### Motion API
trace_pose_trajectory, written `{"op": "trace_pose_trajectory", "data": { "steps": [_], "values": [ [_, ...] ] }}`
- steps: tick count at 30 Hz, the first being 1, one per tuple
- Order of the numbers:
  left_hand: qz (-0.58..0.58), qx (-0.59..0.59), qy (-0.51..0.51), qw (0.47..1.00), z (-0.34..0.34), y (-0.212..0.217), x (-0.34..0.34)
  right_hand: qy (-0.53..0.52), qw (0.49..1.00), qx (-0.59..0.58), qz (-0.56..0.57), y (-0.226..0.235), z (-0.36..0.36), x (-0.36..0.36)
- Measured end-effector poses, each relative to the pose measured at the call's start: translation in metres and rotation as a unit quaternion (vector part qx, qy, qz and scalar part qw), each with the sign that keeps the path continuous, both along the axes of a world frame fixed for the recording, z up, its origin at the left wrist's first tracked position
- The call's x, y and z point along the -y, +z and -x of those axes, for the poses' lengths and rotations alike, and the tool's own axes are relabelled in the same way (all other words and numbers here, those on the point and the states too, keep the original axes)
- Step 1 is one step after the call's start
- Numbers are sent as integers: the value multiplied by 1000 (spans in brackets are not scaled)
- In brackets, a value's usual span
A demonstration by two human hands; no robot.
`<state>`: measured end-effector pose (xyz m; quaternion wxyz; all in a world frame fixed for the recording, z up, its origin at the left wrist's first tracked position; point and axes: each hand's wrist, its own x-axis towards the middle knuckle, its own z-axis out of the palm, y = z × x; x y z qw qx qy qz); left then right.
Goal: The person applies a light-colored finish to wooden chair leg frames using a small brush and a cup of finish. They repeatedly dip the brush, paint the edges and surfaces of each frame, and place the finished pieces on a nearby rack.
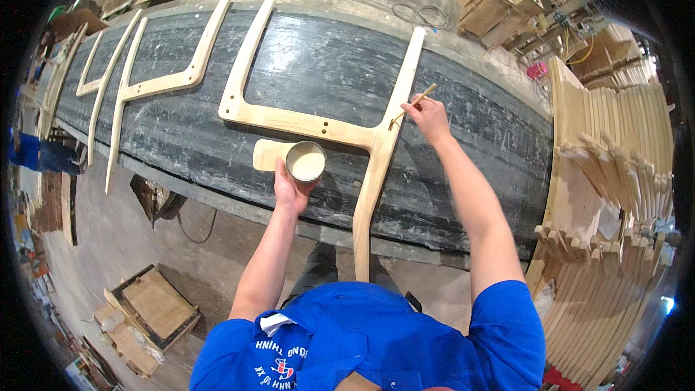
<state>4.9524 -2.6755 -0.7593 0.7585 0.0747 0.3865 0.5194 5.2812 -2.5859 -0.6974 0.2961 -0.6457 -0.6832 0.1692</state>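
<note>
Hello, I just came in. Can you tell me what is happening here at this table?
A person in a blue shirt stands at a long dark workbench. The left hand holds a small round cup of pale creamy liquid, resting on a small wooden piece. The right hand holds a thin wooden stick with its tip against a pale wooden frame part lying flat on the bench. More curved wooden parts lie further left, and many stand stacked at the right.

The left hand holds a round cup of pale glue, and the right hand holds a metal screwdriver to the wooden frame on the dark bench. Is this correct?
Not quite. In the head view the right hand holds a thin wooden stick, not a metal screwdriver. The rest holds: left hand on the cup, wooden frame on the dark bench.
</note>
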Motion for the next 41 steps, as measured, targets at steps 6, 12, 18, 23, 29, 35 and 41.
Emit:
{"op": "trace_pose_trajectory", "data": {
  "steps": [6, 12, 18, 23, 29, 35, 41],
  "values": [
    [-13, -19, 14, 1000, 15, 4, 10, 356, 926, 127, -3, 26, -3, 5],
    [7, -80, 14, 997, -25, 24, 33, 289, 945, 144, -55, 105, -79, 69],
    [-55, -48, -2, 997, -90, 45, 75, 13, 933, 141, -331, 303, -225, 201],
    [-82, -34, 13, 996, -171, 55, 102, -278, 734, 488, -382, 426, -421, 411],
    [-126, 23, -70, 989, -211, 48, 137, -634, 568, 514, 104, 453, -549, 674],
    [-100, -30, 9, 995, -250, 76, 152, -658, 619, 398, 158, 405, -583, 718],
    [-137, -31, -1, 990, -255, 62, 153, -613, 677, 373, 164, 430, -559, 671]
  ]
}}
